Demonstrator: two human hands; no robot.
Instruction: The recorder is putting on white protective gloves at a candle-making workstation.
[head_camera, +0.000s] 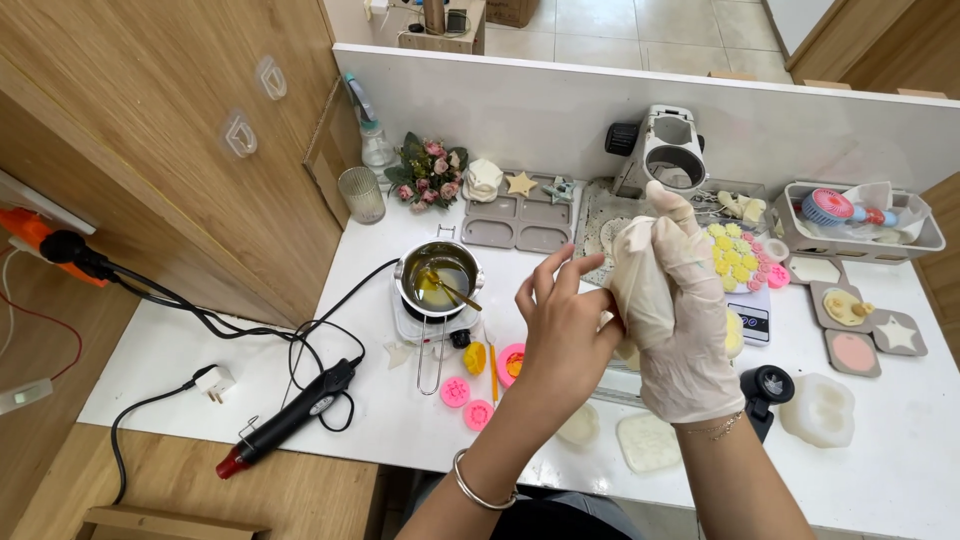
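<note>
- The right hand (690, 330) wore a pale thin glove and was raised above the white table (180, 350), its fingers bunched around a second loose glove (635, 275).
- The left hand (565, 320) was bare, with a bangle on the wrist; its fingers were spread wide, and its thumb side met the loose glove's lower edge, beside the gloved palm.
- Whether the left hand actually pinched the glove could not be told.
- Below and left of the hands, a small metal pot (438, 275) of yellow liquid stood on a little white warmer, with a stick resting in it.
- Just in front of the pot lay small pink moulds (467, 402) and a yellow lump.
- A black heat gun (290, 418) lay near the table's front edge, its cord looping back towards the wall.
- A grey mould tray (520, 222) and a bunch of pink flowers (428, 172) stood at the back.
</note>
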